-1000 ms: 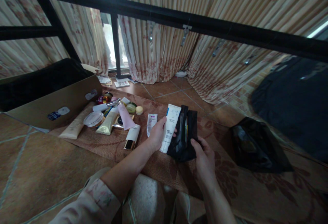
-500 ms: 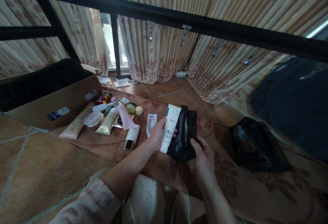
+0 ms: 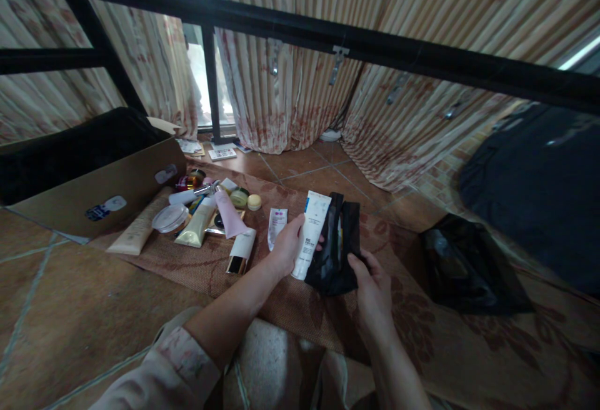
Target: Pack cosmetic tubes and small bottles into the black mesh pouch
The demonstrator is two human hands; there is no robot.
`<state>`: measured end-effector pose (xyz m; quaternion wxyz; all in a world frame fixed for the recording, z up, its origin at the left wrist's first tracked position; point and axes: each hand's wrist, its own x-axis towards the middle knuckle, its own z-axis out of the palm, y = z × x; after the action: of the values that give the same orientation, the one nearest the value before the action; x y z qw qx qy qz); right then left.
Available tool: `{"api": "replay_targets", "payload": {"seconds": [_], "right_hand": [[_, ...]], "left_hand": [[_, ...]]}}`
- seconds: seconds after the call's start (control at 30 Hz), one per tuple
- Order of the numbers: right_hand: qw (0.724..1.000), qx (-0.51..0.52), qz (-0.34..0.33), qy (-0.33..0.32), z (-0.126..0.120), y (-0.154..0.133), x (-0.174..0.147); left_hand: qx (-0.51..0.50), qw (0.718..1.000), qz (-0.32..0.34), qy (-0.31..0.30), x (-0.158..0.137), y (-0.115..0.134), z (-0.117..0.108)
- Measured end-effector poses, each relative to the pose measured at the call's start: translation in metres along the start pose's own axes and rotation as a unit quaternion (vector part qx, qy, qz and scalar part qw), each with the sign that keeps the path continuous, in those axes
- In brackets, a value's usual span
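Note:
A white squeeze tube (image 3: 313, 229) with dark print and a blue patch is in the grip of my left hand (image 3: 287, 250), its thumb across the front. Just right of the tube, my right hand (image 3: 375, 279) pinches the edge of a black zip pouch (image 3: 334, 272). The pouch's top gapes, and small coloured items show faintly inside. Left of my left hand lies a small white and purple tube (image 3: 277, 229). A bottle with a gold cap (image 3: 241, 251) rests farther left, beside a pink tube (image 3: 229, 213).
Several cosmetics, among them a round clear compact (image 3: 170, 218) and a beige tube (image 3: 140, 222), lie on the brown patterned mat (image 3: 197, 266). A cardboard box (image 3: 126, 191) stands at left, a black bag (image 3: 473, 272) at right. A dark metal rail (image 3: 290, 19) crosses before the curtains.

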<state>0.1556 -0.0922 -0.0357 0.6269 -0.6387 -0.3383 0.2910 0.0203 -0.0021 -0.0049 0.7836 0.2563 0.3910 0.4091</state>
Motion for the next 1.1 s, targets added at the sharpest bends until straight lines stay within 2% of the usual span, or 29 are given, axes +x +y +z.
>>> {"api": "replay_targets", "payload": {"seconds": [0.1,1.1], "right_hand": [[1.000,0.009,0.027,-0.006,0.0002,-0.0003,-0.0001],[0.999,0.022,0.039,0.004,0.0004,-0.0023,-0.0003]], "left_hand": [[-0.006,1.000,0.001,0.000,-0.0001,-0.0003,-0.0001],[0.002,1.000,0.006,0.000,0.0005,0.0006,-0.0010]]}}
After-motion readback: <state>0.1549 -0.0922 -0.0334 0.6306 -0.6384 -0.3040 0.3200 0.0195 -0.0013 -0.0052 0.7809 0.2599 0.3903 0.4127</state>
